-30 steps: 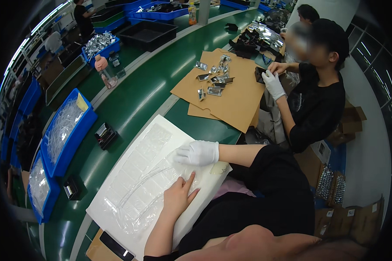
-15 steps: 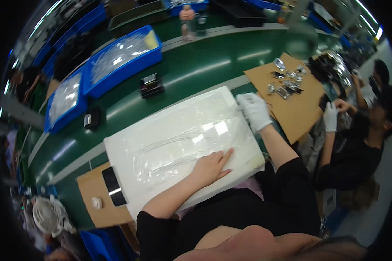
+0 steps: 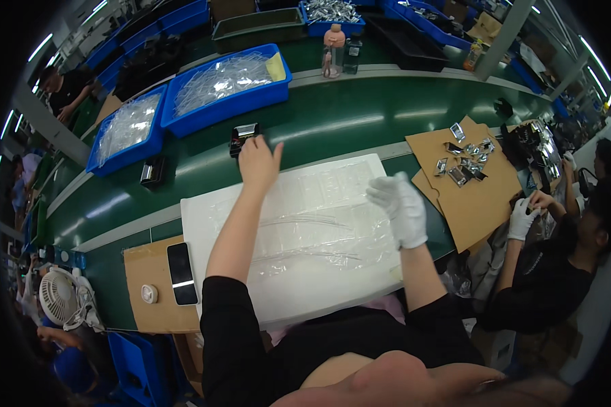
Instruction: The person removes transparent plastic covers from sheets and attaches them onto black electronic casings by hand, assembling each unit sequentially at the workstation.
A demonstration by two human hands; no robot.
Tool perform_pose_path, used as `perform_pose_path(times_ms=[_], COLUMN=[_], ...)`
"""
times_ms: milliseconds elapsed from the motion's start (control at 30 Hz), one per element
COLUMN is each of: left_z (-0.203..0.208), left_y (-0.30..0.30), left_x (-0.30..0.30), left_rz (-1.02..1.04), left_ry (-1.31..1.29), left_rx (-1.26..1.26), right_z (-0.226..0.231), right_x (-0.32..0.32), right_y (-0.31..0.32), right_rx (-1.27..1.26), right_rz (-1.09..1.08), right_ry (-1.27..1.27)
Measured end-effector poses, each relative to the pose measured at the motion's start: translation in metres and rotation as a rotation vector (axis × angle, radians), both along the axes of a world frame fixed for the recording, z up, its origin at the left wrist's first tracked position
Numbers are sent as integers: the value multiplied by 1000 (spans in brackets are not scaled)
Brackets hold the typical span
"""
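Note:
My bare left hand [image 3: 260,161] reaches over the green belt, its fingertips at a small black part with a shiny top [image 3: 243,138]. Its thumb stands apart from the fingers; whether the fingertips touch the part is hard to tell. My right hand [image 3: 399,209], in a white glove, hovers over the right end of a white padded board [image 3: 299,298], fingers stretched and holding nothing. Clear plastic film [image 3: 305,234] with long creases lies across the board in front of me.
On the belt [image 3: 332,125] stand another black part [image 3: 153,171] and blue trays [image 3: 227,115] of clear pieces. Shiny parts [image 3: 465,163] lie on cardboard [image 3: 461,210] at the right, near a co-worker [image 3: 557,271]. A phone [image 3: 182,273] and fan [image 3: 58,295] are left.
My left hand has left the film and moved forward to the black part on the belt. My right hand has come off the board's far right corner, and its fingers have straightened.

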State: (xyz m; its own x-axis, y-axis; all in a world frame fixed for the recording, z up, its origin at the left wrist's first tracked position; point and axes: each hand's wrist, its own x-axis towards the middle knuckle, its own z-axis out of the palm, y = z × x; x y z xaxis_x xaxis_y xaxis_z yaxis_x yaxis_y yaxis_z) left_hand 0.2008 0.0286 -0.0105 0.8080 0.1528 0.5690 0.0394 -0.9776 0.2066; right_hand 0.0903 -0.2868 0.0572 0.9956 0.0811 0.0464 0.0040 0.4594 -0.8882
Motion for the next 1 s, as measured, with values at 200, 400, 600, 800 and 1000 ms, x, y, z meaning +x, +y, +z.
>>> perform_pose_path(times_ms=[200,400,600,800,1000], left_z=[-40,35,60,55,51], left_y=[51,-8,-54,-51,-54], left_x=[29,-11,-69,-88,-89], left_rz=[56,-225,-408,-489,-541], left_ry=[72,-138,269,403,296], left_rx=[265,-1051,-1997,-2159,-2093], right_z=[4,-1,24,22,24], right_x=[-28,-15,-14,-16,-19], right_y=[40,29,49,55,51], right_rx=[-86,-126,-169,-137,-277], right_rz=[68,7,165,292,355], right_ry=[145,69,133,170,75])
